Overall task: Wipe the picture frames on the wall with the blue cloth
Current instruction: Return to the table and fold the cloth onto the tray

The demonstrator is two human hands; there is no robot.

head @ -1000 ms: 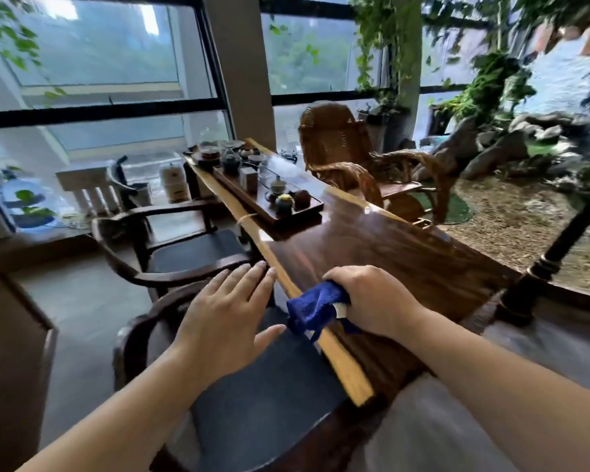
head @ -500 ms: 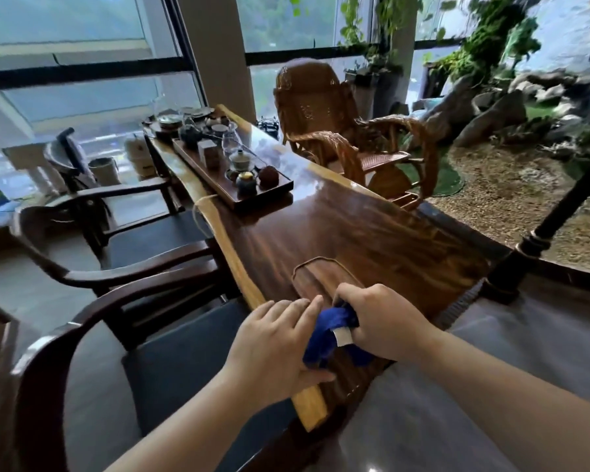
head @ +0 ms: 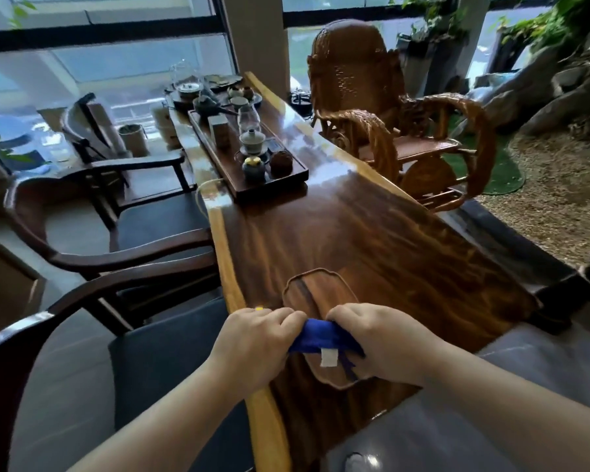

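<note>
The blue cloth [head: 322, 338] is bunched between both my hands, low in the middle of the head view, with a small white tag hanging from it. My left hand [head: 252, 345] grips its left end and my right hand [head: 382, 345] grips its right end. Both hands hover just above a small shaped wooden tray [head: 315, 291] at the near end of the long polished wooden table [head: 372, 240]. No picture frames or wall with frames are in view.
A dark tea tray [head: 286, 180] with teapots, cups and a glass pitcher fills the table's far left part. Two dark armchairs [head: 143, 229] stand left of the table, a woven rattan chair [head: 382, 117] to its right. Windows, plants, rocks and gravel lie beyond.
My left hand has come off the chair seat and closed on the cloth beside my right hand. The view has shifted forward and right along the table.
</note>
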